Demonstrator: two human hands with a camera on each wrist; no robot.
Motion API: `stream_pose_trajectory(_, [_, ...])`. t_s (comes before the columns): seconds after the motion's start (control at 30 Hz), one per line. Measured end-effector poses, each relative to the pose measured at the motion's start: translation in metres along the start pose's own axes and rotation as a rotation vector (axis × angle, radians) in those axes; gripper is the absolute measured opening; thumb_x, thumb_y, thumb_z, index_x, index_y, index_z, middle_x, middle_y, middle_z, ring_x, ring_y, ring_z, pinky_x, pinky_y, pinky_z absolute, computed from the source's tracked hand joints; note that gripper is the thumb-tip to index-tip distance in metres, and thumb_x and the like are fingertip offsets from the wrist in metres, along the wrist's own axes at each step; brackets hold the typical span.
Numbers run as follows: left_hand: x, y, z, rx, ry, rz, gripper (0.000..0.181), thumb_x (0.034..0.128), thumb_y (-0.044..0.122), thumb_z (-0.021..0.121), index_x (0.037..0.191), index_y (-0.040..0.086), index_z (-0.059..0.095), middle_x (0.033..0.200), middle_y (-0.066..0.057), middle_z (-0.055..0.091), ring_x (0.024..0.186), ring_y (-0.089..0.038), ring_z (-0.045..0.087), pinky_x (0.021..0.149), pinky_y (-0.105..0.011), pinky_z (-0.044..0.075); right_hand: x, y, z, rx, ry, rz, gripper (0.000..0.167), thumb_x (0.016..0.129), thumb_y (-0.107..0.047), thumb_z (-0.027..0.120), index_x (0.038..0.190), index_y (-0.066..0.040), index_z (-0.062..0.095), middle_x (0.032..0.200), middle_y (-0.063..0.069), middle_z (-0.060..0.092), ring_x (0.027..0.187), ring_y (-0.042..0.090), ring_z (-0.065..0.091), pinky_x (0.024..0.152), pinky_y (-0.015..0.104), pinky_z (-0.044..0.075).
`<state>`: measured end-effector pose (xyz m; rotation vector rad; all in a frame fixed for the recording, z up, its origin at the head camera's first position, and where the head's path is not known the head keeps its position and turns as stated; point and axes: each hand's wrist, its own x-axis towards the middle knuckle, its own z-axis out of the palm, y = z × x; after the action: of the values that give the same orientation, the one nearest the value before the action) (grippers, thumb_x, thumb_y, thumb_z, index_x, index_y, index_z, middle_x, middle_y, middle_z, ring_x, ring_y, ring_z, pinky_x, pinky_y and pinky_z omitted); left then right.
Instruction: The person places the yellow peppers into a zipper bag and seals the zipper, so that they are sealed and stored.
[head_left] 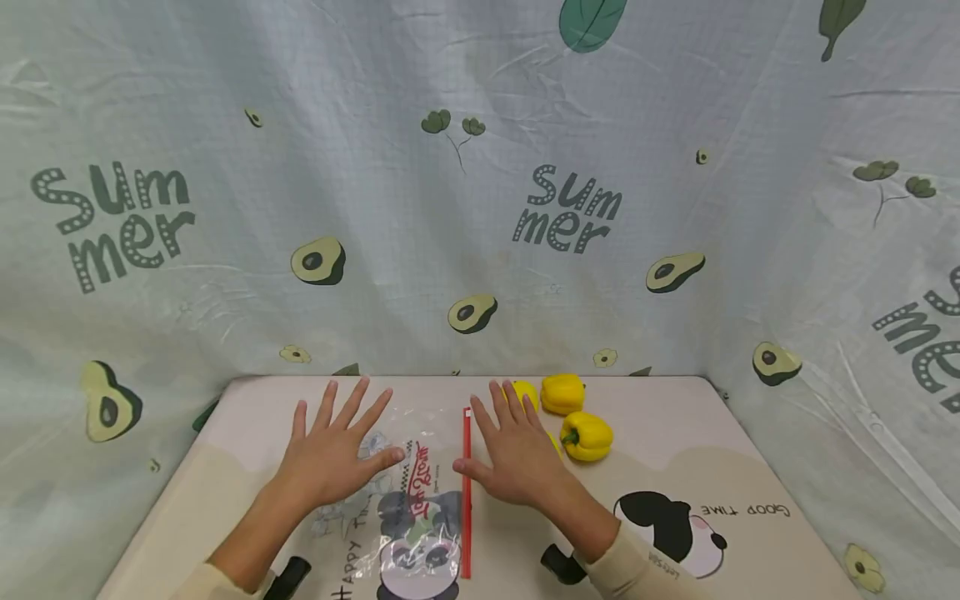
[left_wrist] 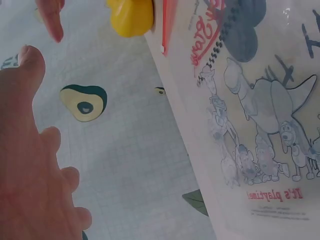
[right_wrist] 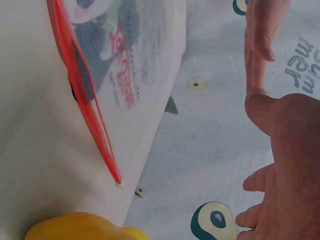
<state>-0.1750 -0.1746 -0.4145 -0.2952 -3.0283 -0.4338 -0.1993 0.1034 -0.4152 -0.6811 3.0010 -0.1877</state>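
Both hands hover above the table with fingers spread, holding nothing. The left hand [head_left: 326, 458] is over the left part of a clear printed bag [head_left: 423, 500] with a red strip [head_left: 467, 500] along its right edge. Just right of that strip is the right hand [head_left: 521, 458], partly covering yellow peppers behind it. One pepper [head_left: 562, 393] lies at the back and another [head_left: 587, 437] nearer, stem facing left. In the left wrist view the left hand [left_wrist: 35, 150] is beside the bag [left_wrist: 270, 110]; the right wrist view has the right hand [right_wrist: 290, 160] and the red strip [right_wrist: 90, 110].
The pale table [head_left: 675, 433] bears printed cartoon dogs and lettering. Behind and beside it hangs a light curtain [head_left: 390, 208] printed with avocados, leaves and words. Dark bands show near both wrists.
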Motion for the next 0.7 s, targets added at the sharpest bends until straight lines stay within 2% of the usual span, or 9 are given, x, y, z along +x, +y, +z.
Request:
stream_pose_trajectory(0.3, [0.0, 0.004, 0.009, -0.008, -0.033, -0.009, 0.088, 0.0922, 0.07, 0.06, 0.164, 0.027, 0.033, 0.176, -0.014, 0.018, 0.16, -0.054, 0.003, 0.121, -0.081, -0.002, -0.002, -0.004, 0.01, 0.015, 0.002, -0.001, 0.095, 0.094, -0.072, 0.055, 0.168, -0.021, 0.022, 0.178, 0.013, 0.005, 0.166, 0.037, 0.003, 0.134, 0.058, 0.01])
stream_pose_trajectory(0.7, [-0.001, 0.007, 0.024, -0.006, -0.057, -0.003, 0.087, 0.0922, 0.072, 0.059, 0.164, 0.029, 0.034, 0.176, -0.012, 0.017, 0.161, -0.053, 0.003, 0.121, -0.081, 0.0, -0.007, -0.003, 0.02, 0.007, -0.017, -0.004, 0.096, 0.093, -0.075, 0.053, 0.167, -0.021, 0.024, 0.178, 0.013, 0.009, 0.166, 0.036, 0.006, 0.134, 0.058, 0.012])
